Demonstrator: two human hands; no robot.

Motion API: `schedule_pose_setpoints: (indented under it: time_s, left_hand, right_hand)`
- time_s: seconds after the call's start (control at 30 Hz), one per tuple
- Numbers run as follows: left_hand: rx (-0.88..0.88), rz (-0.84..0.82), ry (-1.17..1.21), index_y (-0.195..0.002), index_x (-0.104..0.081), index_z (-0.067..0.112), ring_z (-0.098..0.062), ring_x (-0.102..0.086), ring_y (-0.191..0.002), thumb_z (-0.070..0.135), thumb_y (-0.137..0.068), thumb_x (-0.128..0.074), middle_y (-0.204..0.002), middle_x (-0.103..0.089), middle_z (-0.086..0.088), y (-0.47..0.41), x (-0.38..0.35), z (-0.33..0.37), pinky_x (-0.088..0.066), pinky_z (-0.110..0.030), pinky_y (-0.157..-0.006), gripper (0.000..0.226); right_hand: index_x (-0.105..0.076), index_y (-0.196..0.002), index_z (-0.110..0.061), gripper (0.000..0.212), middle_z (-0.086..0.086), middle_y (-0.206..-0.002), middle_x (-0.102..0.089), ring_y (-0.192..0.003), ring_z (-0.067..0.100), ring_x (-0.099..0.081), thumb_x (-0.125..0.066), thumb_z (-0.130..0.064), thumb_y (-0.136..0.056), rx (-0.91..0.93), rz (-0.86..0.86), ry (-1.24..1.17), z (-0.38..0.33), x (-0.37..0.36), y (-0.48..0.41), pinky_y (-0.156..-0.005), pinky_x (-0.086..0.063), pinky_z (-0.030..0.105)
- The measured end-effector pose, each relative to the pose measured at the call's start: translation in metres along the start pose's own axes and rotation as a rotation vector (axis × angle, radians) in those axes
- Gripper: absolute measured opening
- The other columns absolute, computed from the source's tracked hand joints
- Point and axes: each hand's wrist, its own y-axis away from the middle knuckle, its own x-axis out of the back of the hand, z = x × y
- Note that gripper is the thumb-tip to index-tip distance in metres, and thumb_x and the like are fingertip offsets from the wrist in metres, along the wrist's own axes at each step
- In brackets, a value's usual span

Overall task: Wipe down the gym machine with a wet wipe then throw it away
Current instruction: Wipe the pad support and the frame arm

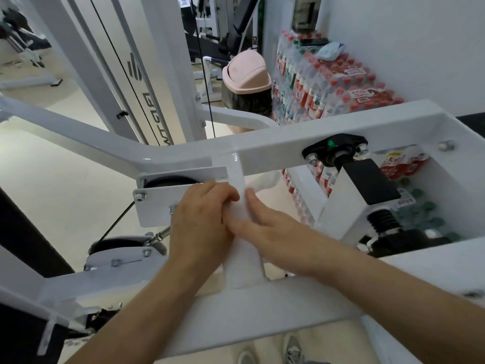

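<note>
Bright, even indoor light falling; glare shining on white machine frame [275, 143]; wide-angle bending edges; slight softness overall.

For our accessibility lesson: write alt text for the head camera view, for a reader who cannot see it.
A left hand grips and a flat right hand presses a white wet wipe against a short white metal strut of a white gym machine. A pink swing-lid plastic bin stands beyond it.
</note>
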Motion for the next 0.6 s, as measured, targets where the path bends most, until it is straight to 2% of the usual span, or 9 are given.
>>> schedule_pose_setpoints:
  time_s: [0.07,0.17,0.3,0.37,0.43,0.5,0.53,0.6]
  left_hand:
    - [0.026,-0.025,0.074,-0.076,-0.072,0.018,-0.02,-0.061,-0.077,0.005,-0.065,-0.047,-0.08,-0.069,0.007,-0.001,0.003,-0.003,-0.044,-0.028,-0.069,0.03]
    - [0.096,-0.044,0.2,-0.077,-0.076,0.02,-0.015,-0.063,-0.082,0.003,-0.065,-0.04,-0.083,-0.067,0.015,-0.004,0.01,-0.001,-0.052,-0.035,-0.078,0.041]
    - [0.03,-0.077,0.279,-0.074,-0.074,0.019,-0.015,-0.064,-0.086,0.006,-0.067,-0.041,-0.082,-0.069,0.013,-0.002,0.012,0.003,-0.051,-0.033,-0.081,0.036]
    - [-0.006,-0.076,0.27,-0.073,-0.074,0.018,-0.012,-0.061,-0.084,0.007,-0.068,-0.042,-0.08,-0.067,0.013,-0.001,0.012,0.004,-0.047,-0.027,-0.08,0.035]
    - [-0.063,-0.102,0.261,-0.074,-0.074,0.018,-0.005,-0.057,-0.081,0.009,-0.07,-0.041,-0.079,-0.065,0.015,-0.001,0.011,0.006,-0.042,-0.02,-0.077,0.035]
    - [-0.171,-0.178,0.281,-0.079,-0.074,0.019,-0.003,-0.057,-0.083,0.009,-0.072,-0.041,-0.084,-0.067,0.014,0.0,0.012,0.01,-0.045,-0.02,-0.077,0.035]
    - [-0.254,-0.24,0.29,-0.083,-0.075,0.02,-0.004,-0.059,-0.087,0.01,-0.073,-0.04,-0.09,-0.07,0.013,0.002,0.012,0.013,-0.047,-0.022,-0.079,0.038]
    - [-0.42,-0.408,0.302,-0.099,-0.075,0.023,-0.005,-0.061,-0.101,0.013,-0.075,-0.038,-0.107,-0.07,0.011,0.007,0.015,0.021,-0.049,-0.023,-0.088,0.046]
  right_hand:
    - [0.003,-0.155,-0.025,0.08,-0.006,-0.154,-0.035,-0.136,0.011,-0.036,-0.039,-0.057,-0.096,0.015,0.062,0.277,0.001,-0.014,0.027,-0.097,-0.031,0.022]
    - [-0.001,-0.155,-0.018,0.074,-0.001,-0.128,-0.056,-0.11,0.018,-0.055,-0.03,-0.056,-0.099,0.113,0.248,0.671,0.01,-0.038,0.042,-0.08,-0.039,0.029]
    - [-0.01,-0.152,-0.015,0.068,-0.001,-0.11,-0.063,-0.092,0.021,-0.061,-0.021,-0.057,-0.099,0.146,0.267,0.87,0.015,-0.045,0.058,-0.078,-0.049,0.037]
    - [-0.032,-0.139,-0.015,0.057,-0.001,-0.099,-0.064,-0.083,0.021,-0.061,-0.019,-0.055,-0.101,0.159,0.334,0.913,0.012,-0.047,0.058,-0.071,-0.048,0.036]
    - [-0.055,-0.112,-0.017,0.037,-0.002,-0.081,-0.065,-0.066,0.018,-0.059,-0.03,-0.043,-0.103,0.204,0.462,0.933,0.014,-0.052,0.054,-0.058,-0.042,0.031]
    - [-0.07,-0.095,-0.013,0.02,0.0,-0.063,-0.065,-0.052,0.018,-0.058,-0.055,-0.026,-0.092,0.316,0.667,0.948,0.029,-0.06,0.054,-0.049,-0.041,0.028]
    - [-0.073,-0.092,-0.01,0.015,0.002,-0.064,-0.065,-0.054,0.02,-0.06,-0.062,-0.018,-0.086,0.402,0.771,0.929,0.04,-0.064,0.054,-0.05,-0.044,0.029]
    - [-0.073,-0.096,-0.005,0.015,0.008,-0.078,-0.07,-0.071,0.025,-0.065,-0.062,-0.007,-0.086,0.522,0.816,0.898,0.06,-0.066,0.061,-0.063,-0.052,0.033]
